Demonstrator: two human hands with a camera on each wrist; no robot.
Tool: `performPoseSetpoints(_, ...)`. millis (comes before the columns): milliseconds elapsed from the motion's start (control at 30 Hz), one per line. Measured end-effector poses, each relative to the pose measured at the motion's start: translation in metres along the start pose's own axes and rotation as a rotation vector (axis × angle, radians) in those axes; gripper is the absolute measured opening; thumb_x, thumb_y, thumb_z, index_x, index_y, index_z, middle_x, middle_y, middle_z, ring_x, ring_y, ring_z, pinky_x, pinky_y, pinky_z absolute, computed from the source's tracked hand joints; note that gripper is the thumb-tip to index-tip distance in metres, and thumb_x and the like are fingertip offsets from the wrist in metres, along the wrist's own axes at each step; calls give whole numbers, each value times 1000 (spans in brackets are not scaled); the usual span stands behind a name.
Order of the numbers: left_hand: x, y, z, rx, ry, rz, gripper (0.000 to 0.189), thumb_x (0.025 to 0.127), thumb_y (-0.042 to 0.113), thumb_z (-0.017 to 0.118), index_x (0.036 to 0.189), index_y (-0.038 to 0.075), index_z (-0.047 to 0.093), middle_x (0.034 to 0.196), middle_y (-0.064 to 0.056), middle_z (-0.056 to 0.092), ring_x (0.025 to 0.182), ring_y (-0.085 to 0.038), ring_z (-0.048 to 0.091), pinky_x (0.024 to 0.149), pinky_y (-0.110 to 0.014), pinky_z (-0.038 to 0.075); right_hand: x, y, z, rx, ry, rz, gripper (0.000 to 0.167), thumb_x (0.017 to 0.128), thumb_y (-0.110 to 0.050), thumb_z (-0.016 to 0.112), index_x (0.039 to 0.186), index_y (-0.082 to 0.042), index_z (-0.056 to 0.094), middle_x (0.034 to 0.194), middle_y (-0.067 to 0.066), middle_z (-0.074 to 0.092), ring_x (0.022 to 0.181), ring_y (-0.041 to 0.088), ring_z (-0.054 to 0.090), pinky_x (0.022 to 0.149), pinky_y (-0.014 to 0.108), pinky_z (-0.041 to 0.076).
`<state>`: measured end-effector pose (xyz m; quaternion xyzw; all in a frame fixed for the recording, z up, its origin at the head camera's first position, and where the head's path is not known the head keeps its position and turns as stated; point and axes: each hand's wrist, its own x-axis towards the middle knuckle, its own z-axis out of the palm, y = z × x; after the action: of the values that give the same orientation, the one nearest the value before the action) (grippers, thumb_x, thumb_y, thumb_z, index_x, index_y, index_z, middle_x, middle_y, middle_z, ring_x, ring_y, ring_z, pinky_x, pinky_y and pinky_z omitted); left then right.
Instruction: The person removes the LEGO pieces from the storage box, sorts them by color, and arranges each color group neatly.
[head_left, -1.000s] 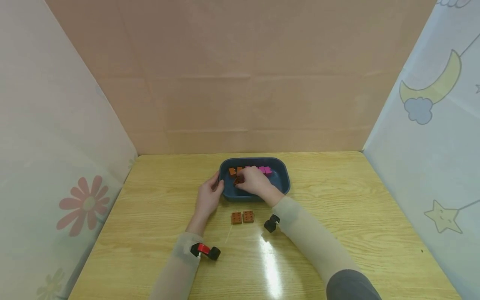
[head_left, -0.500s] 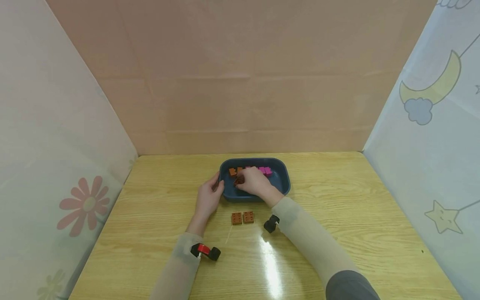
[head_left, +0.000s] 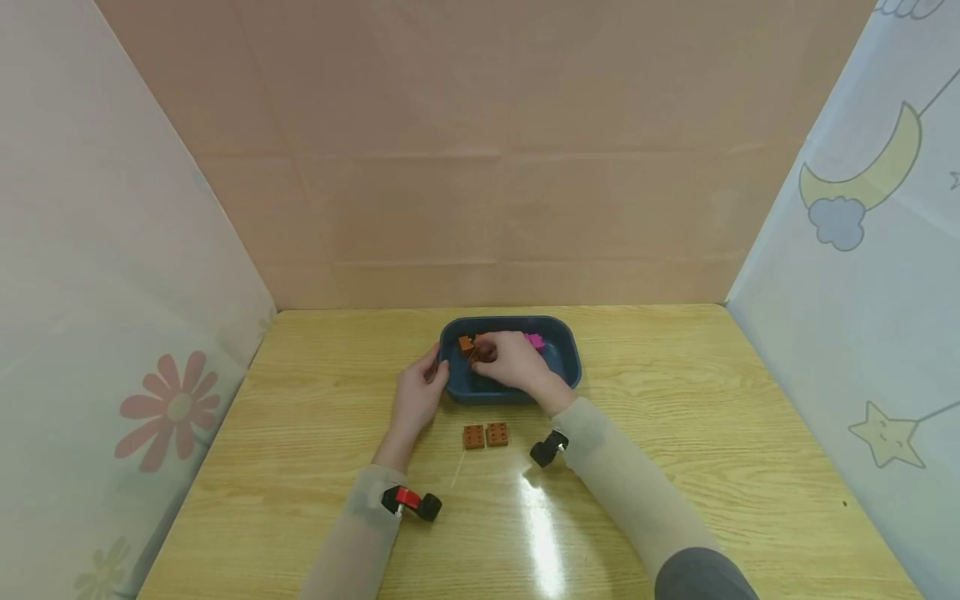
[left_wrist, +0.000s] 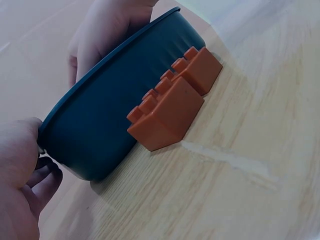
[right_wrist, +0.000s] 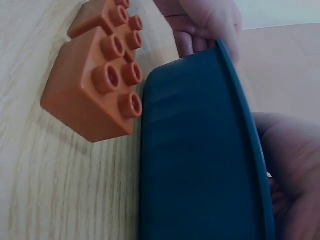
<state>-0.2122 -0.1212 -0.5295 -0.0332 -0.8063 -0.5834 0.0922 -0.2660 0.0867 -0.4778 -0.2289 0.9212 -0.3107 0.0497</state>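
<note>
A dark blue plastic tray with rounded corners sits on the table. My left hand grips its left end, thumb at the rim and fingers along the outer wall. My right hand reaches down inside the tray, thumb and fingertips curled round an orange toy building brick, mostly covered by the hand. Beyond the fingers, another orange brick and a magenta brick lie along the tray's far side. In both wrist views the tray wall hides what is inside.
Two orange studded bricks, a left one and a right one, stand side by side on the wooden table, just in front of the tray. A brown sheet rises behind the table, with patterned white walls at both sides.
My right hand has shifted slightly up and to the right within the tray, covering more of the magenta bricks. My left hand and the tray have stayed in place.
</note>
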Motion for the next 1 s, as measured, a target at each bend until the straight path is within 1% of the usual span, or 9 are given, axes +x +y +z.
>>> performPoseSetpoints(100,1,0,0,-3,3,4,47,108,15,64,153,0,56,150,-17,60,134,-27,63,105,-33,57,-3,2,-2,39,15,23,44,96,-25,83,135,-8,74,116,4,77,101,17,72,90,39,64)
performPoseSetpoints(233,1,0,0,-7,2,9,48,108,15,65,153,0,56,150,-18,60,134,-27,63,105,-35,57,-5,5,-4,105,42,26,41,96,-26,83,132,-8,75,115,3,77,101,17,72,91,38,63)
performPoseSetpoints(367,0,0,-1,-4,1,12,48,108,15,64,153,0,56,151,-18,59,135,-28,62,105,-35,57,-9,8,-6,188,66,30,38,96,-25,84,129,-7,76,111,2,77,99,17,72,89,39,64)
performPoseSetpoints(500,0,0,-2,-5,1,11,48,108,15,64,153,0,56,152,-18,58,136,-28,61,106,-33,57,-14,9,-10,248,83,60,37,95,-24,84,127,-8,73,112,3,74,101,21,71,89,42,63)
performPoseSetpoints(567,0,0,-2,-5,1,14,48,108,16,64,153,0,56,152,-18,58,136,-28,61,106,-33,56,-16,10,-11,258,92,80,40,95,-23,84,129,-8,70,114,4,73,104,22,71,90,43,63)
performPoseSetpoints(633,0,-1,-2,-1,1,19,48,109,17,64,153,1,56,151,-17,59,135,-27,62,105,-32,57,-16,11,-12,264,99,94,46,95,-22,83,135,-8,68,117,5,71,106,23,70,91,44,62)
performPoseSetpoints(733,0,-1,-3,3,2,26,48,109,19,64,153,1,56,151,-17,60,135,-27,62,105,-33,57,-17,13,-14,247,107,100,50,93,-20,81,139,-9,68,122,7,69,107,25,69,90,44,62)
performPoseSetpoints(900,1,-3,-2,12,7,37,48,108,17,64,152,1,57,150,-17,60,135,-27,62,106,-34,57,-21,17,-16,223,123,99,41,91,-19,82,131,-12,75,123,8,68,103,25,66,88,44,61)
performPoseSetpoints(1000,1,-2,-1,16,10,38,47,108,16,64,152,0,57,149,-17,61,134,-28,63,105,-34,57,-25,20,-17,241,124,112,41,91,-18,82,131,-13,73,123,7,70,104,25,67,89,44,61)
